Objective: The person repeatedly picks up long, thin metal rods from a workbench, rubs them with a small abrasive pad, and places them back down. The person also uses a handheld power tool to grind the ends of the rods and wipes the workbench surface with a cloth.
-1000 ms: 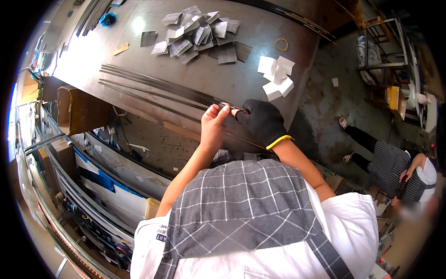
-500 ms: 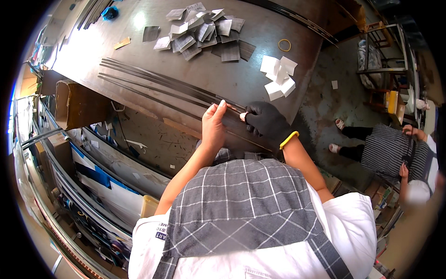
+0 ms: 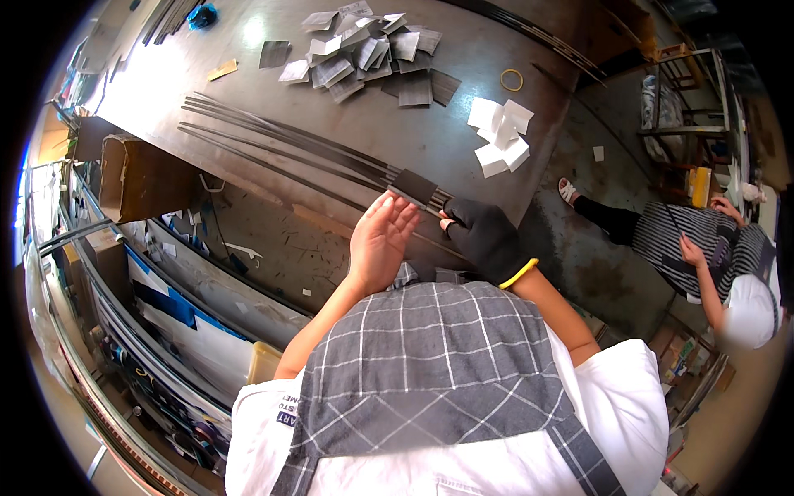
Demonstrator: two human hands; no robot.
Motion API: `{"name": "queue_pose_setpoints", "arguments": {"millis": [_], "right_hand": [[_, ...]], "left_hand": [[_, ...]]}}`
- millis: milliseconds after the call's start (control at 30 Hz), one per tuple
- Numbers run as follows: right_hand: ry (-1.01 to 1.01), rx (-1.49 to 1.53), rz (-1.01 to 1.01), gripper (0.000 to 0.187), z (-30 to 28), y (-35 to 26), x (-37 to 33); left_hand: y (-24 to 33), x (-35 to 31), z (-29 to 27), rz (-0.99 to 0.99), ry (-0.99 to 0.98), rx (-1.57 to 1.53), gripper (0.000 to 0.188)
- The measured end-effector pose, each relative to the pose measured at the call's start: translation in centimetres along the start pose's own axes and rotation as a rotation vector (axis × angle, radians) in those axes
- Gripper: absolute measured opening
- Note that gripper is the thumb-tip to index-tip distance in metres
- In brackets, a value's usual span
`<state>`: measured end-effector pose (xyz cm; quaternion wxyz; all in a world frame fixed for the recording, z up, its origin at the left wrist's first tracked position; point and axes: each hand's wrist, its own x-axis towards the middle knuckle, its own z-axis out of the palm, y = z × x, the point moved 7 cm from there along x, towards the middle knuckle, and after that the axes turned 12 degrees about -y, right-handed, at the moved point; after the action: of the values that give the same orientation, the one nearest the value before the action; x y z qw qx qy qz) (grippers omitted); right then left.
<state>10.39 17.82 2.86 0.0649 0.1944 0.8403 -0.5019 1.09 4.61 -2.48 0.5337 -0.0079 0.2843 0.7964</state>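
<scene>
Several long, thin dark rods (image 3: 281, 136) run from the table's left part toward my hands, their near ends gathered together. Across them near those ends lies a dark, flat rectangular piece (image 3: 413, 187). My left hand (image 3: 383, 240) is bare, its fingers stretched out and their tips at the lower edge of that piece. In a black glove with a yellow cuff, my right hand (image 3: 486, 240) is closed around the rod ends just right of the piece. One rod lies a little apart, nearer the table's front edge.
On the metal table (image 3: 331, 124) are a heap of folded grey papers (image 3: 364, 54), white folded papers (image 3: 500, 136), a yellow rubber band (image 3: 511, 79) and more rods (image 3: 529, 33). A cardboard box (image 3: 136, 178) stands at left. At right, a person (image 3: 686, 248) holds a thin rod.
My left fingers have gone from a pinch to stretched out, and the dark rectangular piece now shows on the rods. My right hand has shifted slightly down and right. The other person has moved.
</scene>
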Motion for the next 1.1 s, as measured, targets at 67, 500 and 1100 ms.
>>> {"name": "queue_pose_setpoints", "arguments": {"millis": [67,500,1100], "right_hand": [[-0.192,0.273,0.139,0.016,1.1,1.3,0.3],[-0.363,0.742,0.273,0.02,3.3,1.1,0.1],[-0.533,1.008,0.252,0.021,4.3,2.6,0.5]], "left_hand": [[0.1,0.0,-0.3,0.02,-0.005,0.043,0.031],[1.0,-0.5,-1.6,0.042,0.131,0.19,0.022],[1.6,0.0,-1.7,0.104,0.114,0.183,0.01]]}}
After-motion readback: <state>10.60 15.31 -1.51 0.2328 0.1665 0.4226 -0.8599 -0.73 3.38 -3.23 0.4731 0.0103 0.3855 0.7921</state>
